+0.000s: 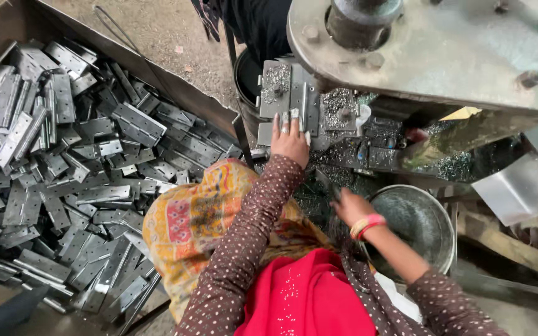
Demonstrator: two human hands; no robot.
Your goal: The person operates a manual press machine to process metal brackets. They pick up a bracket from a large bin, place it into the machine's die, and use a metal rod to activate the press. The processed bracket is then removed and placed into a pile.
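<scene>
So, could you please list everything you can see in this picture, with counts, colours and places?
Hinges: too many to count, grey metal, heaped in the tray at left.
Tray: one, dark metal, left, around the heap.
Machine body: one, grey-green, upper right.
Hinge on the machine bed: one, grey, top centre, among metal shavings.
Bowl: one, steel, right of centre, below the machine.
Patterned cloth: one, yellow and orange, centre, on the lap.
Another person's dark clothing: top centre.
Left hand: fingers resting on the hinge on the machine bed; ring, dotted brown sleeve.
Right hand: blurred, beside the bowl; pink bangle at the wrist.
</scene>
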